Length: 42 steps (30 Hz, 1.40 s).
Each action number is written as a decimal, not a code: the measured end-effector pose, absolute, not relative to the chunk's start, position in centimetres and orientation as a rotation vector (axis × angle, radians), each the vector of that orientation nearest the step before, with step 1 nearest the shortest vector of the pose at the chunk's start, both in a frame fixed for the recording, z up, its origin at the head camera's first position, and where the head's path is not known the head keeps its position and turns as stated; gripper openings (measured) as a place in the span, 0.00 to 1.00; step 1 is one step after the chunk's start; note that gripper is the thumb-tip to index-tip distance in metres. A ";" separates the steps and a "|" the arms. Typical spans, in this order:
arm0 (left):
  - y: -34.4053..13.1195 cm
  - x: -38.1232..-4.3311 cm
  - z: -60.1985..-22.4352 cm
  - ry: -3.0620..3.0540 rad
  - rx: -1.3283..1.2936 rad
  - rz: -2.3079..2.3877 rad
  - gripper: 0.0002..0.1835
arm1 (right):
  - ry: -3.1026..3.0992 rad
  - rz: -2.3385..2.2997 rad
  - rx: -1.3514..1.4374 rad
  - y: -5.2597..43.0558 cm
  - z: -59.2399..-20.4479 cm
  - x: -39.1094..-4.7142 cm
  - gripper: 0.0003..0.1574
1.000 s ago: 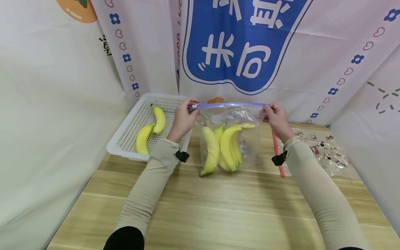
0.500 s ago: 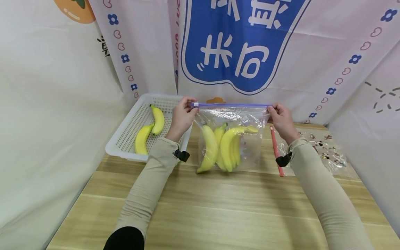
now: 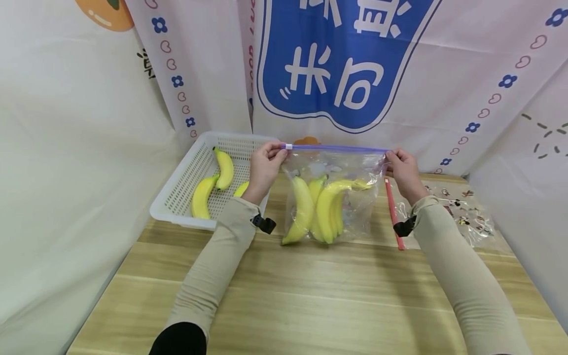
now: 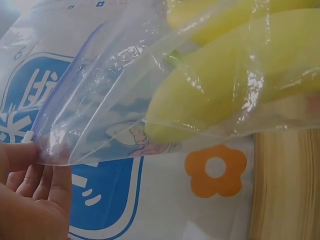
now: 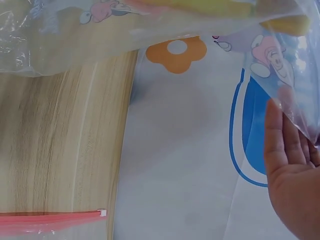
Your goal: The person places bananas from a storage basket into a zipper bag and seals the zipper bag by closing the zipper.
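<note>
Basket: Now that the left hand (image 3: 264, 166) has shifted slightly right, a third banana (image 3: 241, 189) shows next to the left sleeve (image 3: 228, 234) in the white basket (image 3: 175, 217), at the far left of the table (image 3: 301, 296); two more lie there in plain view. That sleeve covers the basket's near right corner.
Left hand: Thumb and fingers pinch the left end of the clear bag (image 3: 359, 217) at its purple zip, with the white slider (image 3: 289, 146) just to the right of the fingertips.
Clear bag: It has also moved a little right, its top edge held nearly straight between both hands, which I judge keeps the load steady. Several bananas (image 3: 327, 212) sit inside, bunched toward the left; overlap hides their exact number. Whether the zip is sealed, or the bottom touches the table, I cannot tell.
Right hand: It (image 3: 403, 170) pinches the zip's right end.
Second bag: A printed bag (image 3: 463, 212) with a red zip (image 3: 392, 212) lies flat at the far right, partly under the right sleeve (image 3: 448, 261) in view.
</note>
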<state>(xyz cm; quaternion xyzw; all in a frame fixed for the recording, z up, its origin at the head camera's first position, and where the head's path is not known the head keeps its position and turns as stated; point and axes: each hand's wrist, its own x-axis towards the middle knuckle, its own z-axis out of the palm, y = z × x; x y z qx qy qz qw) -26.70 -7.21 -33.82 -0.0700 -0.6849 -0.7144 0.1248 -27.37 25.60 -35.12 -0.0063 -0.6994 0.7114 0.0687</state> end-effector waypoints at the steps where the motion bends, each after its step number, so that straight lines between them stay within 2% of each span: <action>1: -7.1 -26.7 -33.8 -1.991 -0.210 -2.089 0.09 | -2.104 2.152 -0.034 25.6 -35.1 -27.3 0.13; 8: -6.5 -26.9 -33.9 -1.964 -0.195 -2.142 0.07 | -2.248 2.028 -0.123 25.7 -34.9 -27.4 0.14; 13: -6.1 -26.8 -33.9 -1.982 -0.234 -2.127 0.07 | -2.439 1.654 -0.166 25.2 -34.0 -27.3 0.25; 16: -6.0 -26.9 -33.9 -1.986 -0.250 -2.124 0.07 | -2.558 1.353 -0.111 24.3 -33.3 -27.2 0.32; 20: -5.9 -26.8 -33.9 -2.001 -0.275 -2.100 0.07 | -2.631 1.080 0.077 22.6 -32.5 -27.1 0.34; 28: -5.8 -26.7 -34.0 -2.071 -0.267 -2.044 0.07 | -2.614 0.882 0.471 19.2 -31.4 -27.2 0.23; 42: -5.8 -26.6 -33.7 -2.147 -0.308 -2.087 0.08 | -2.574 0.882 0.882 14.1 -29.9 -27.0 0.16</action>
